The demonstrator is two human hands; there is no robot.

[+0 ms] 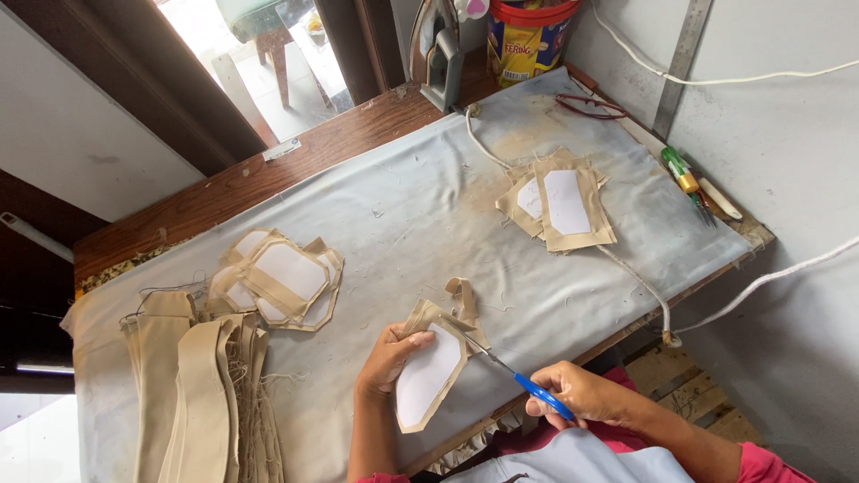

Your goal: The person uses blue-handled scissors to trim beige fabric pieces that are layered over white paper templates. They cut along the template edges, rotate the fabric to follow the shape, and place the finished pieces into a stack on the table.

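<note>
Left hand (386,356) pinches the tan pocket piece (432,368), right hand (586,394) grips blue snips (523,380) — one slip nicks that folded edge.

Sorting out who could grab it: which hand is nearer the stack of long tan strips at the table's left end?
Left. The left hand is closer to the long tan strips; the right hand, holding scissors, is farther away.

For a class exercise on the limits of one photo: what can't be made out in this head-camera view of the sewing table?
- Scissor blades: too thin to tell open or closed.
- Right hand: its grip hides most of the blue handles.
- Left hand: fingers tucked behind the tan fabric piece.
- Iron and bucket: cut off by the top edge.
- Strip pile: cut off by the bottom edge.
</note>
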